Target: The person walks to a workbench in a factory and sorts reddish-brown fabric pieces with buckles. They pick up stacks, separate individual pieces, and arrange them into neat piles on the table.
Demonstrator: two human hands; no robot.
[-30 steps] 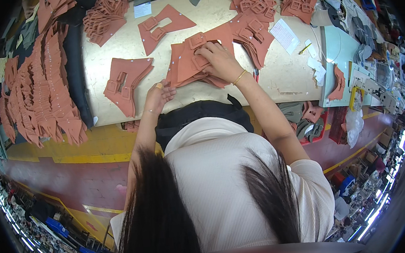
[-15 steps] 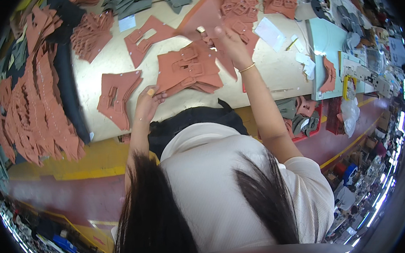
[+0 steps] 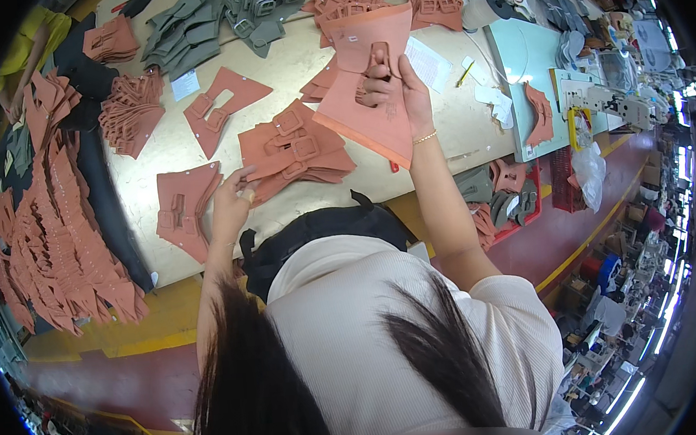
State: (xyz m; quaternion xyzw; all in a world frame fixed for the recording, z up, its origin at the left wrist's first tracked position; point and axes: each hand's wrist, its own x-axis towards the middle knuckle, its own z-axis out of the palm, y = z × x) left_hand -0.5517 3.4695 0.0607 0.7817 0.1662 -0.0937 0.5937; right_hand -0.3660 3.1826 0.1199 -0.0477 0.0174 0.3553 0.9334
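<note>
My right hand [image 3: 416, 102] holds up a terracotta cut piece [image 3: 366, 34], wide at both ends and narrow in the middle, its fingers curled through the piece's slot. The piece is raised above the table, its lower edge a lighter orange. At the near left corner of a stack of terracotta buckled pieces [image 3: 304, 164], my left hand [image 3: 235, 200] pinches an edge with thumb and fingers. Left of that hand lies a single terracotta piece with a buckle [image 3: 185, 193]. Another terracotta piece with an open slot [image 3: 229, 104] rests farther back.
Grey pieces [image 3: 186, 30] and terracotta buckled bundles [image 3: 131, 112] line the table's far and left sides. Many terracotta strips [image 3: 63, 232] hang over the left edge. A sewing machine [image 3: 600, 98] stands right, near a red crate [image 3: 520, 224]. White paper [image 3: 430, 64] lies behind my right hand.
My right hand has brought the terracotta piece up and turned it more face-on, fingers now through its slot. My left hand stays by the stack's left edge. The whole view has shifted slightly.
</note>
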